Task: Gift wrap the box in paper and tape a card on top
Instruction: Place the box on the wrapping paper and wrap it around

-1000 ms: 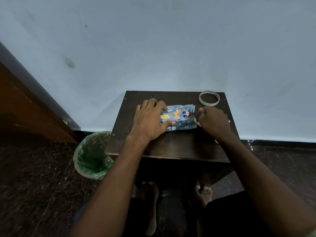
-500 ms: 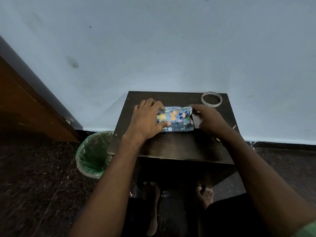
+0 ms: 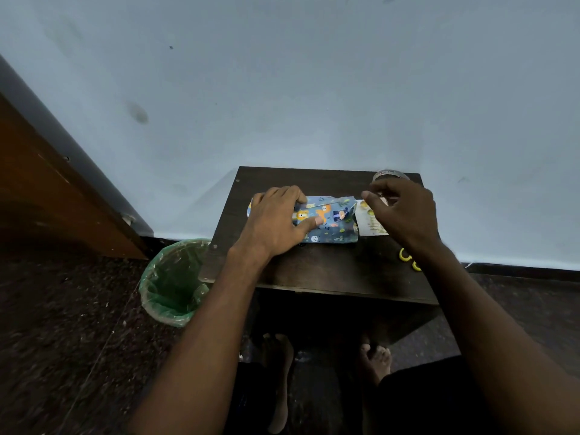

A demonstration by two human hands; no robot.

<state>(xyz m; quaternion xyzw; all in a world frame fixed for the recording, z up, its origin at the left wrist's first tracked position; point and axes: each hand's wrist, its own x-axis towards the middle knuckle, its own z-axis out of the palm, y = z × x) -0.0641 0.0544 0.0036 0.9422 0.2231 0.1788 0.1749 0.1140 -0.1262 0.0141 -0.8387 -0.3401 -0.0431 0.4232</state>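
Note:
The box (image 3: 326,226), wrapped in blue paper with cartoon animals, lies on the small dark table (image 3: 329,271). My left hand (image 3: 276,221) lies flat on its left half, thumb pressing the top. The paper flap at the box's right end stands loose. A white card (image 3: 372,226) lies on the table just right of the box. My right hand (image 3: 403,211) hovers above the card with curled fingers, nothing visible in them, right in front of the tape roll (image 3: 390,174), which it partly hides.
Yellow scissor handles (image 3: 408,259) peek out beside my right wrist near the table's right edge. A bin with a green liner (image 3: 172,281) stands on the floor left of the table. A wall rises directly behind the table; my bare feet are beneath it.
My right hand has left the box's right end and risen toward the tape roll, uncovering the card. The left hand has stayed on the box.

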